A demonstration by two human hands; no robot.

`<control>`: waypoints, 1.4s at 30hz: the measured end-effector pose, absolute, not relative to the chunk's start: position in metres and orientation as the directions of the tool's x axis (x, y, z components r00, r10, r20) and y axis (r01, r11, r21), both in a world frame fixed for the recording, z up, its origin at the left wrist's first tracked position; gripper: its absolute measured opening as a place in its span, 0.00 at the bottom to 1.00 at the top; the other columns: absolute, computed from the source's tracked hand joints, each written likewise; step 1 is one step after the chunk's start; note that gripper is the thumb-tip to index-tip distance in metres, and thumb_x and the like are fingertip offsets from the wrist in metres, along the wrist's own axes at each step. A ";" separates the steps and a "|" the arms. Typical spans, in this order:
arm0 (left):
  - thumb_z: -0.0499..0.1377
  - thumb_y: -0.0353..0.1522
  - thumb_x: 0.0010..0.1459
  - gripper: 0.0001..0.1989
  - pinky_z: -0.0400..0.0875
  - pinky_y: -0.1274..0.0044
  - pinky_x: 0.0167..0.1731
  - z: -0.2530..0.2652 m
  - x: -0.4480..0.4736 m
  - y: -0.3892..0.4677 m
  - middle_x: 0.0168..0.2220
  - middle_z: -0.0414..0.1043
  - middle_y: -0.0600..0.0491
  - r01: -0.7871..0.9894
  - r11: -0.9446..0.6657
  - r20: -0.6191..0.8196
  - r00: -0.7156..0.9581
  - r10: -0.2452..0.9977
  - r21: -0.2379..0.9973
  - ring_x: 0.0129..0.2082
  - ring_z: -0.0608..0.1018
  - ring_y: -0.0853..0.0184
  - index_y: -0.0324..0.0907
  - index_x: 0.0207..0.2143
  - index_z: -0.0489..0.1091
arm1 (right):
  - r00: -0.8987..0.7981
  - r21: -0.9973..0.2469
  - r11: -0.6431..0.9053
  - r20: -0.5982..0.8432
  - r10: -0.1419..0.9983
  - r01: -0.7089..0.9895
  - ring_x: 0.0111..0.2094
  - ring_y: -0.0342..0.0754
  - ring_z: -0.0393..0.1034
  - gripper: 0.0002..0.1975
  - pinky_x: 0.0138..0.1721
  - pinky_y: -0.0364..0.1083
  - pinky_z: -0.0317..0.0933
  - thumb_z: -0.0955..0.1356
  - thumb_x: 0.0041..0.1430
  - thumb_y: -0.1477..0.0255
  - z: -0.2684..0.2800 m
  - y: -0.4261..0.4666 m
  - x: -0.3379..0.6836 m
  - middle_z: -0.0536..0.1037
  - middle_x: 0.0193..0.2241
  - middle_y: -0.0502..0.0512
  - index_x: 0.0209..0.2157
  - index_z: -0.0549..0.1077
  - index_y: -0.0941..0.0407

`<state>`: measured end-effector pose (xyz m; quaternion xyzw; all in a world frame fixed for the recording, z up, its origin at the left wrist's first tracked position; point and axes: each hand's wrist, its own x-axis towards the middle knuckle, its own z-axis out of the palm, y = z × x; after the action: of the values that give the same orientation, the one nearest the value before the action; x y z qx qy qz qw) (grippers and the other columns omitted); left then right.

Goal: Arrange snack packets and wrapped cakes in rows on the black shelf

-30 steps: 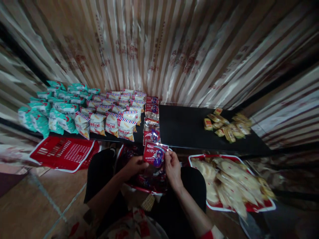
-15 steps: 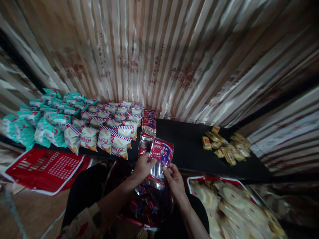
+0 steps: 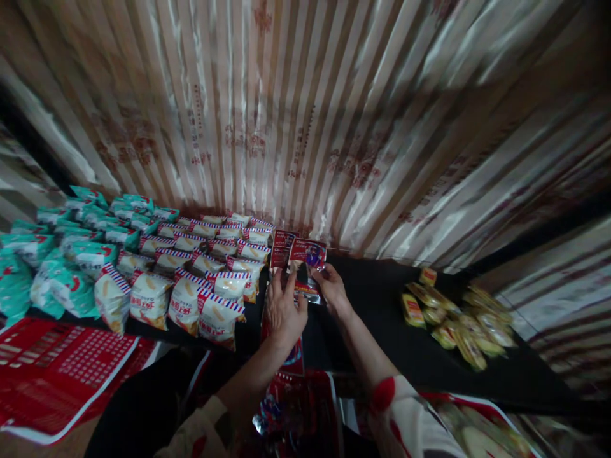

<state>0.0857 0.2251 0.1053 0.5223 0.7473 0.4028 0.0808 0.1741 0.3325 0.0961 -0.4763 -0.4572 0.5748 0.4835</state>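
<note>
A flat red-and-purple foil snack packet (image 3: 310,253) lies at the far side of the black tabletop. My right hand (image 3: 333,291) pinches its lower right edge. Reaching forward beside it, my left hand (image 3: 285,312) has its fingers stretched and its thumb apart, over the packet's lower left corner and the row next to it. More red packets (image 3: 282,240) form that row, partly hidden under my left hand. Below my forearms, a red basket (image 3: 334,407) contains more shiny packets (image 3: 270,410).
White snack bags with striped tops (image 3: 150,298) stand in rows at left, with teal bags (image 3: 71,286) beyond them. Small yellow packets (image 3: 449,318) are heaped at right on the black table (image 3: 372,305). A red basket (image 3: 71,356) sits lower left. A pleated curtain (image 3: 286,114) hangs behind.
Both hands have moved forward from the table's near edge, carrying the red packet to the far row. My left hand has gone from gripping it to lying with stretched fingers.
</note>
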 end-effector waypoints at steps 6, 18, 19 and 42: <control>0.54 0.28 0.52 0.25 0.48 0.59 0.62 0.096 0.083 0.267 0.62 0.56 0.47 0.849 0.098 0.360 -0.321 0.876 0.519 0.65 0.49 0.54 0.41 0.54 0.65 | -0.111 -0.997 -0.076 -0.074 0.991 -0.018 0.22 0.45 0.68 0.20 0.25 0.43 0.62 0.72 0.35 0.62 0.088 0.403 0.137 0.75 0.21 0.46 0.32 0.68 0.55; 0.52 0.31 0.55 0.24 0.43 0.60 0.63 0.068 0.069 0.301 0.60 0.60 0.44 0.862 0.162 0.310 -0.339 0.888 0.480 0.64 0.54 0.55 0.36 0.55 0.65 | -0.112 -0.592 0.135 0.076 0.991 0.794 0.37 0.52 0.73 0.21 0.38 0.47 0.64 0.67 0.53 0.66 0.074 0.433 0.123 0.78 0.34 0.57 0.49 0.68 0.55; 0.52 0.31 0.55 0.24 0.44 0.60 0.63 0.068 0.069 0.302 0.60 0.60 0.43 0.861 0.162 0.309 -0.340 0.888 0.482 0.64 0.55 0.55 0.35 0.54 0.65 | -0.110 -0.560 0.139 0.085 0.990 0.817 0.38 0.52 0.73 0.23 0.39 0.48 0.63 0.66 0.54 0.66 0.075 0.430 0.122 0.78 0.36 0.58 0.52 0.65 0.55; 0.52 0.27 0.54 0.19 0.50 0.62 0.62 0.077 0.067 0.286 0.60 0.58 0.40 0.849 0.072 0.329 -0.280 0.902 0.524 0.64 0.53 0.55 0.33 0.49 0.69 | -0.132 -0.620 0.342 0.359 0.924 0.706 0.53 0.52 0.63 0.16 0.55 0.52 0.54 0.61 0.57 0.71 0.064 0.392 0.129 0.73 0.49 0.63 0.44 0.73 0.60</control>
<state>0.0673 0.2857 0.0771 0.5986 0.7311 0.3247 0.0410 0.1291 0.3916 0.0639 -0.5530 -0.7368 0.1525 0.3579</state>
